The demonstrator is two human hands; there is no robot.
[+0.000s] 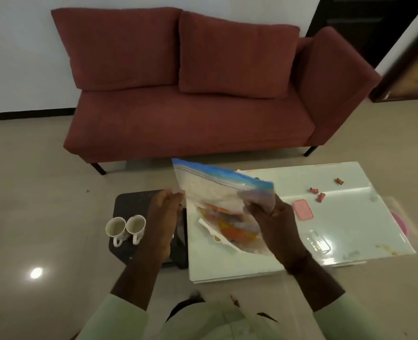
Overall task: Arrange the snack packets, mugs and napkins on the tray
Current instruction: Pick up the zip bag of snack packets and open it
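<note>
Both hands hold a clear zip-top plastic bag with a blue seal strip up over the near left part of the white glossy tabletop. The right hand has its grip clamped on the bag's right edge, just below the seal. The left hand meets the bag's left edge with fingers curled, though whether it truly pinches the plastic I cannot tell. Orange and red snack packets show through the bag's lower half; something white lies under them, too blurred to name.

The step in hand looks like opening the bag to get the packets out. To do it well, each hand should pinch one lip of the seal near the middle and peel outward, keeping the mouth upward so nothing spills, then lower the bag toward the tabletop before reaching in.

Two white ceramic mugs with handles toward the camera stand touching each other on a dark speckled rectangular tray, which sits low, left of the tabletop. No napkins are clearly visible.

On the tabletop lie three small red wrapped sweets, well apart from the bag, a flat pink rectangular piece and a clear plastic item. Behind stands a maroon fabric sofa on a pale polished tile floor that reflects a ceiling light.
</note>
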